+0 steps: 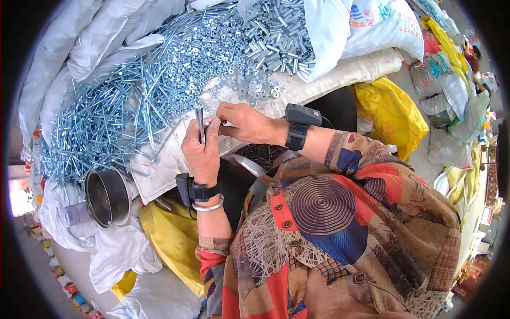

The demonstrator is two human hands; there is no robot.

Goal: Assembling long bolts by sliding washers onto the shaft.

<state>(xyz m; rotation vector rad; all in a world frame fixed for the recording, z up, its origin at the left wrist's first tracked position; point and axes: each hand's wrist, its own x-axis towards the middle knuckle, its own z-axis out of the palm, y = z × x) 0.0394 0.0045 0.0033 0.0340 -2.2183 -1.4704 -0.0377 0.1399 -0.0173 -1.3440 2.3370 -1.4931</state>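
Head view: slim metal piece (200,118) in your left hand (201,151), right hand (240,122) just beside it

Your left thumb and fingers pinch the slim metal piece, its long axis running roughly up the picture, away from your body, with the top end standing clear of the fingertips. It lies to the left of your right hand, whose fingers are curled toward its side, thumb and forefinger drawn close; you cannot tell from here whether they pinch something small, or quite touch the piece. The left hand is the nearer, since it has the grip. Both hands are over the near edge of the white cloth (169,166).

Count one piece in the grip, though it might be two lying side by side. Beyond your hands you have one heap each of long thin rods (90,127) to the left, small nuts (196,66) in the middle and short tubes (281,40) farther right, all too many to count. One loose scatter of flat washers (258,87) lies just beyond your right hand, overlapping too much to number. One dark round pot (118,194) sits tipped at your left. You wear two wrist devices (302,122), one per arm, and one bangle (209,205) on the left.
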